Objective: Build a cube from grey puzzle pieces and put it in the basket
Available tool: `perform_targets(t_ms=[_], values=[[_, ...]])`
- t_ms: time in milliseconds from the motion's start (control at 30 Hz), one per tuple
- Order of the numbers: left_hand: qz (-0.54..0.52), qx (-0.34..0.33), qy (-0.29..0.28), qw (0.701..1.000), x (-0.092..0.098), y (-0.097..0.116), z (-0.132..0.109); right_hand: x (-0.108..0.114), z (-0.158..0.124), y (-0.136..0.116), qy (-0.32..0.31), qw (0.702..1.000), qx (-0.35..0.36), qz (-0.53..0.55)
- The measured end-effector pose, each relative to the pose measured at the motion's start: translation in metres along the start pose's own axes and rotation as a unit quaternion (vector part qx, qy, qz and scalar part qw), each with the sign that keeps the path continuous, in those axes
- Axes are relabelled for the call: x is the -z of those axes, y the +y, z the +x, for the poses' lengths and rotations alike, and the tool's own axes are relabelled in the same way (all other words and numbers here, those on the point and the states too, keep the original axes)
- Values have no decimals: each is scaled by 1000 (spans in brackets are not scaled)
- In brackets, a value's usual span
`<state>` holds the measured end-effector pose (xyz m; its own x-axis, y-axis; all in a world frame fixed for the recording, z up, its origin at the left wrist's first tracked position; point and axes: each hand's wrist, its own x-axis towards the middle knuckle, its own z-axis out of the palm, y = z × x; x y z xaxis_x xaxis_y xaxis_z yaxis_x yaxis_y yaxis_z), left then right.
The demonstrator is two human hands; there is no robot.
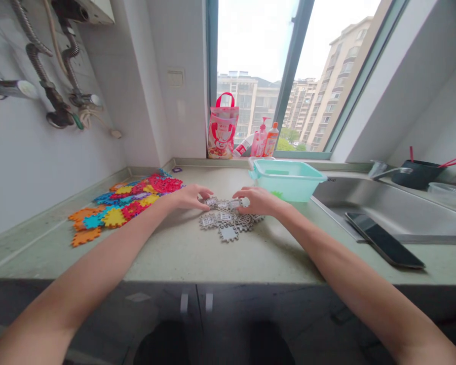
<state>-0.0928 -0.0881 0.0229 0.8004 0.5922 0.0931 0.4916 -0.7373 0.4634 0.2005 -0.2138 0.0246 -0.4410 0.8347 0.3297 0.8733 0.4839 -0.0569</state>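
Observation:
Several flat grey plastic building pieces with toothed edges (pixel 228 233) lie in a cluster on the counter, some with a window-like lattice. At the back of the cluster, my left hand (pixel 190 196) has thumb and fingers closed about the edge of a grey piece (pixel 212 202). Across from it, my right hand (pixel 258 201) grips another grey toothed piece (pixel 235 204), which looks tilted. One more grey piece (pixel 223 205) sits between the hands; whether it is joined to the others I cannot tell.
Colourful toothed pieces (pixel 114 217) are heaped at the left. A turquoise plastic basin (pixel 294 177) stands behind my right hand. Further right are a steel sink (pixel 387 203) and a phone (pixel 383 241) overlapping its edge. A red-and-white bag (pixel 223 133) and bottles (pixel 270 139) line the windowsill.

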Motion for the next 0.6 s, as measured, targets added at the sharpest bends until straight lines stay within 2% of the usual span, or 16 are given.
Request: perform_targets(t_ms=[167,333,433,600], values=[[11,-29,51,998,3,-3,-2,8,-3,1,55,998,10,-42],[-29,-65,98,993,-9,6,1,5,0,1,41,998,55,-6],[-44,-73,94,992,-18,13,5,3,4,-2,31,998,54,7],[-32,-75,53,995,-29,16,15,0,11,-6,-2,999,29,41]])
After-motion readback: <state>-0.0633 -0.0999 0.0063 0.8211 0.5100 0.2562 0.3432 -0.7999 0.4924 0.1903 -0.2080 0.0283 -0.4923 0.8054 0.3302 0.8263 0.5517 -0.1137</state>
